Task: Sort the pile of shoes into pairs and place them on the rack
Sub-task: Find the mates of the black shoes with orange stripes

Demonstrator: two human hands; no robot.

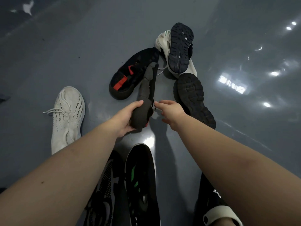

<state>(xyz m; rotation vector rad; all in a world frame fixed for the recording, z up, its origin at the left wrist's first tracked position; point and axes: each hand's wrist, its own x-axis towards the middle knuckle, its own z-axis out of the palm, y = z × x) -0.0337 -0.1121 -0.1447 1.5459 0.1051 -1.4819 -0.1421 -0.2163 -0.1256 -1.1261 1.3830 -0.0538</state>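
My left hand (125, 119) grips the heel of a dark shoe with red trim (147, 88), held on its side with the sole facing left and the toe pointing away. My right hand (171, 111) is beside the shoe's right side, fingers at its lace; whether it grips is unclear. Its likely mate, a black shoe with red straps (130, 74), lies on the floor just beyond. A white knit shoe with black dots (68, 118) lies to the left. Two dark shoes lie sole up: one (180, 48) on a beige shoe (162, 43), another (195, 98) to the right.
Close to me, near the bottom edge, lie a black shoe with green marks (140, 181), a black and white mesh shoe (104, 193) and a black shoe with a white strap (215, 207). The glossy grey floor (81, 46) stretches all around. No rack is in view.
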